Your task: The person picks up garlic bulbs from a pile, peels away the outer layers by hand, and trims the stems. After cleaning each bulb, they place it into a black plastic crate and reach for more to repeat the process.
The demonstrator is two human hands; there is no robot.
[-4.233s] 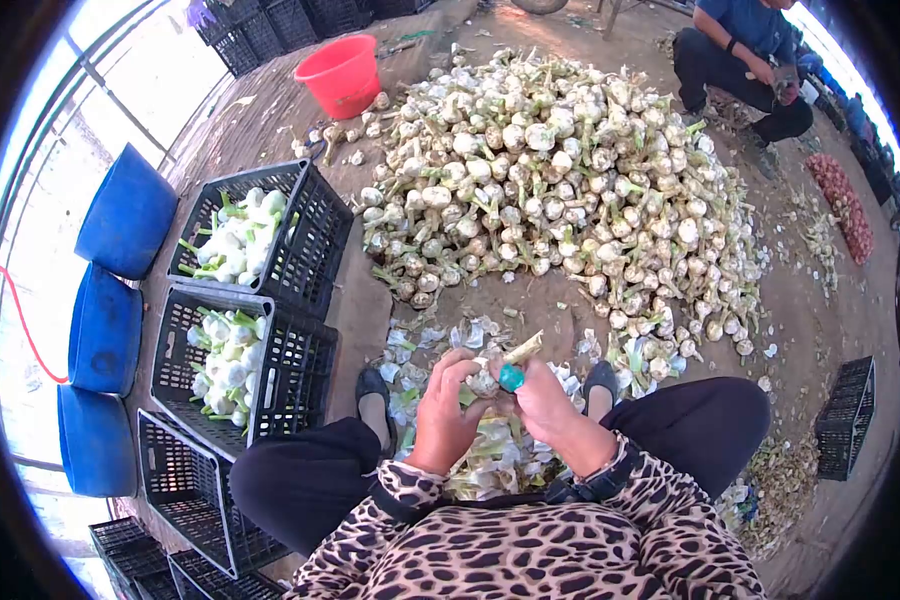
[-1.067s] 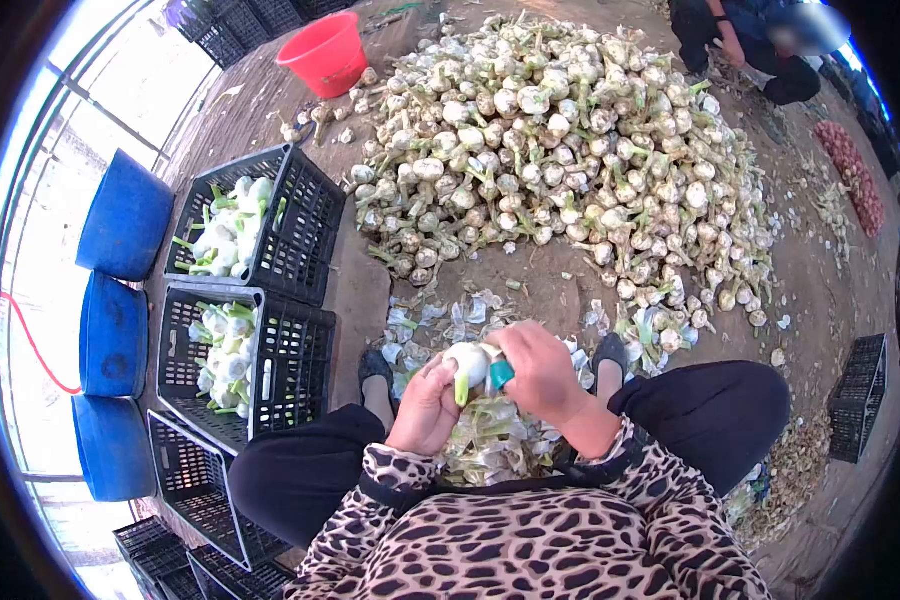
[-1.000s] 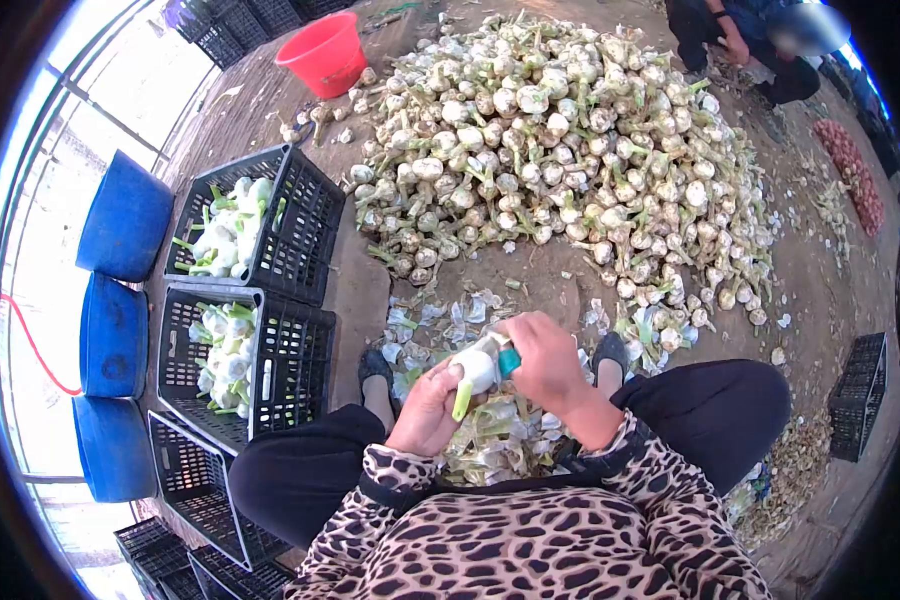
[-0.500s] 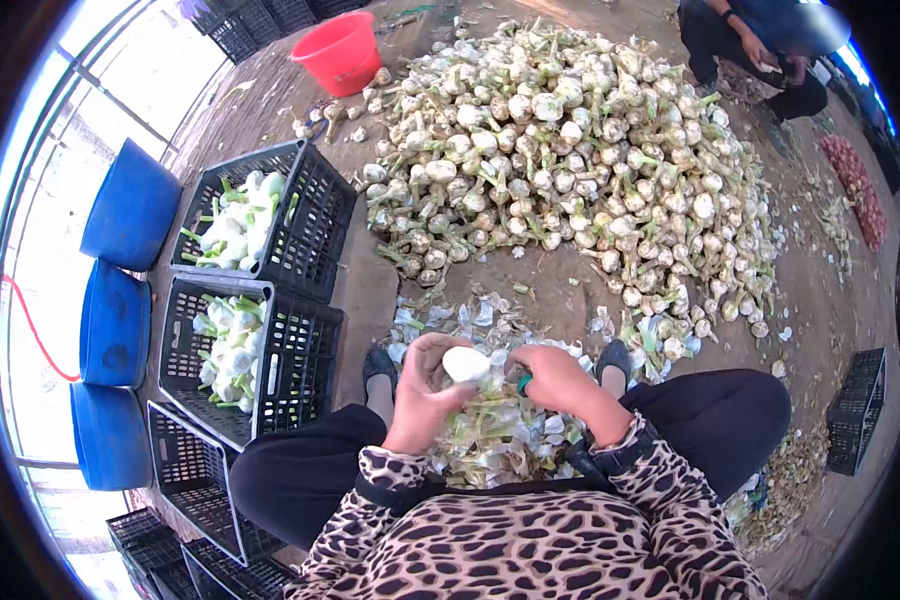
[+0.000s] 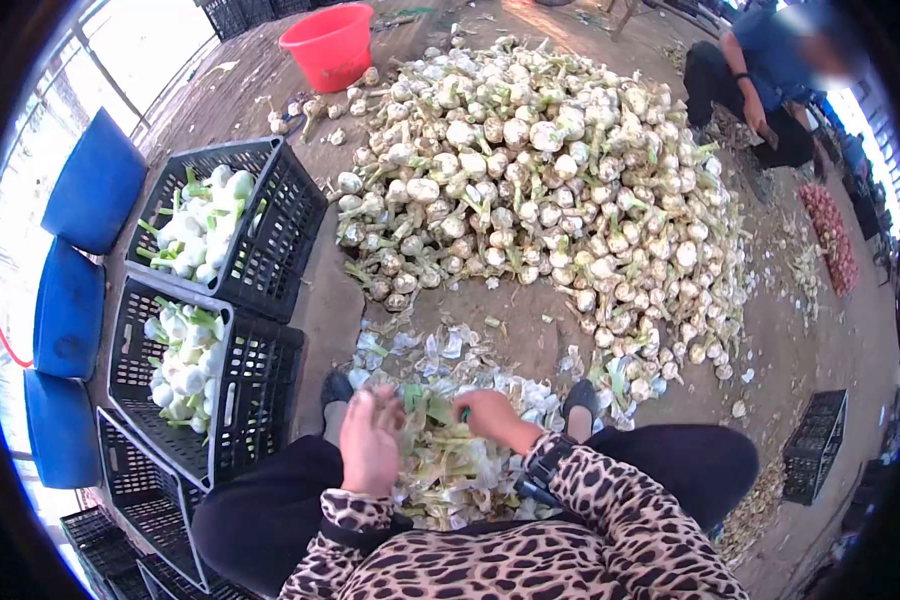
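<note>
Most of the garlic, a dirty pile [image 5: 550, 190] at one o'clock in my view, looks untrimmed. Whiter, cleaned bulbs [image 5: 185, 375] part-fill the far crate [image 5: 280, 240] at ten o'clock and the near crate [image 5: 260, 390] toward eight. Skins [image 5: 450, 475] litter six o'clock. My left hand [image 5: 370, 450] looks open, fingers blurred, no bulb visible; my right hand [image 5: 495, 415] curls round something green [image 5: 465, 413].

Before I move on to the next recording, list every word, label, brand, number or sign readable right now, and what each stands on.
None: no text can be read anywhere.
Blue tubs, red bucket, black crates: no lettering visible.
Red mesh sack: too small to tell whether it has a label.
Background at far right: too dark and blurred to read.
</note>
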